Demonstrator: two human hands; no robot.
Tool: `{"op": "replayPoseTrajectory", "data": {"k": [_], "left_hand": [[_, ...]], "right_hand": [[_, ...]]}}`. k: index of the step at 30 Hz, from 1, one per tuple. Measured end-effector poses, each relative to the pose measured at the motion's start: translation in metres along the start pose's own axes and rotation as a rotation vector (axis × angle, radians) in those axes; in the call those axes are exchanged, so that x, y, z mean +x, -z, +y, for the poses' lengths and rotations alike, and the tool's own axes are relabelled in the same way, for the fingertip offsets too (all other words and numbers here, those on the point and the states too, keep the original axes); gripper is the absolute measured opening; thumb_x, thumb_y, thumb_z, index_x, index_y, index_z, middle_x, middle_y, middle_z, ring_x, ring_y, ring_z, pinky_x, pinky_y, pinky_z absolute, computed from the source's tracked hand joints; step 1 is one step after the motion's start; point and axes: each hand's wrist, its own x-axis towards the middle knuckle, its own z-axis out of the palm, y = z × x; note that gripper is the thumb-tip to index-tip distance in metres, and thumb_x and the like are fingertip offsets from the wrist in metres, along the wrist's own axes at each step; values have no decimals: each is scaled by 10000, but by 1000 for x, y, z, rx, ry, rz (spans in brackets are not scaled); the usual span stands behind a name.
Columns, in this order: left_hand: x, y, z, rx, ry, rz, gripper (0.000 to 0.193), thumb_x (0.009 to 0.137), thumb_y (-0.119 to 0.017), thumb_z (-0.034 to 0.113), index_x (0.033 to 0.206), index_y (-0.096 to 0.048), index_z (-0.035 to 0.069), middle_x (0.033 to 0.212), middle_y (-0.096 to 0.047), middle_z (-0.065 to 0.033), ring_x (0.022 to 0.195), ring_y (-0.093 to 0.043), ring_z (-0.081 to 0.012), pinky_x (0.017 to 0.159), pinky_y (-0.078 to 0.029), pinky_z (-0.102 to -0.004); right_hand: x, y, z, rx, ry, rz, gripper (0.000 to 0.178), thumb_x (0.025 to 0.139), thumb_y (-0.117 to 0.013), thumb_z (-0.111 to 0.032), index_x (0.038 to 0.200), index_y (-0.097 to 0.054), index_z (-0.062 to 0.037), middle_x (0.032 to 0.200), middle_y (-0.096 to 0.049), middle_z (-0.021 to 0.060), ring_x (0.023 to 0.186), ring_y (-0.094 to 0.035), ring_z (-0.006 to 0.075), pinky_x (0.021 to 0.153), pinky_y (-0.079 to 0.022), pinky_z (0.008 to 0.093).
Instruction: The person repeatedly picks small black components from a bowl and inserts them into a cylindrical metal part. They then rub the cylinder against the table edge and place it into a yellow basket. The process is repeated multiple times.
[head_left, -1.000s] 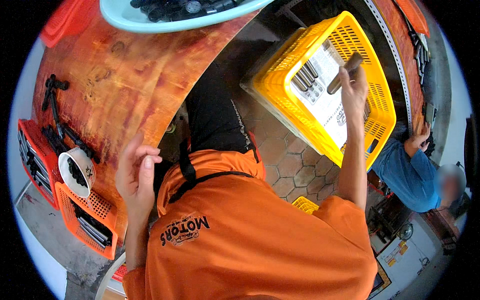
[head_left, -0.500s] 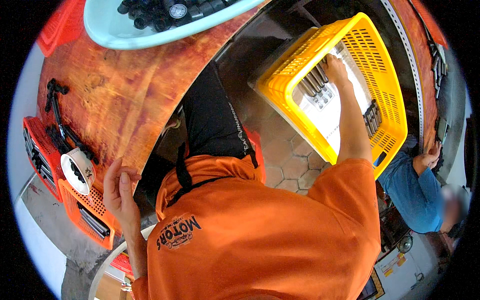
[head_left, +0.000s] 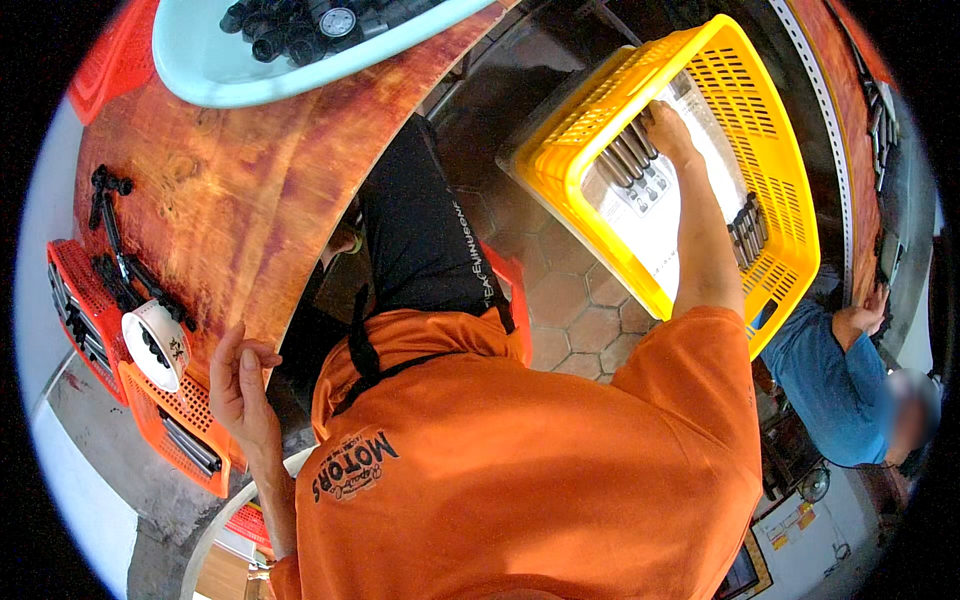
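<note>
Inside the yellow crate on the right, my right hand reaches down, with its fingers curled over the end of a dark tube. That tube belongs to a row of dark tubes lying side by side on a white sheet. My fingertips are partly hidden. More dark tubes lie along the crate's opposite wall. My left hand rests at the wooden table's edge, fingers loosely bent and apart, holding nothing. Beside it stands a white cup with small black pieces inside.
A pale blue basin of black fittings sits on the wooden table. Black jointed parts lie near red and orange baskets holding tubes. On the right, a person in blue sits by another table.
My right hand stays at the row of tubes and has shifted only slightly. The view has tilted a little, so the basin and table sit slightly differently. My left hand keeps its loose pose.
</note>
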Motion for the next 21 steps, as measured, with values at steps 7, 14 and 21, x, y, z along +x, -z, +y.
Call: {"op": "replayPoseTrajectory", "data": {"k": [7,14,21], "left_hand": [[-5,3,-5,-19,13,17,284,970,-490,97,1222,-533,-27,892,-606,-82,775,-576,-127,718,-491,-248],[-14,16,-5,63,-1,76,286,964,-488,87,1224,-537,-22,915,-611,-73,796,-584,-126,729,-497,-252],[-14,37,-5,23,-35,97,246,943,-499,52,1160,-576,-33,913,-643,-69,818,-603,-120,734,-503,-253]], "right_hand": [[-4,-7,-1,20,26,34,286,839,-494,-84,1104,-582,-23,1101,-575,223,1017,-561,406,883,-462,466],[1,-18,9,-43,-90,-32,391,852,-459,-76,1235,-497,-8,1152,-550,237,1069,-541,408,900,-459,459],[-9,-35,96,-95,-143,279,519,884,-521,-212,1314,-407,55,1340,-430,280,1236,-409,433,1031,-348,494]]}}
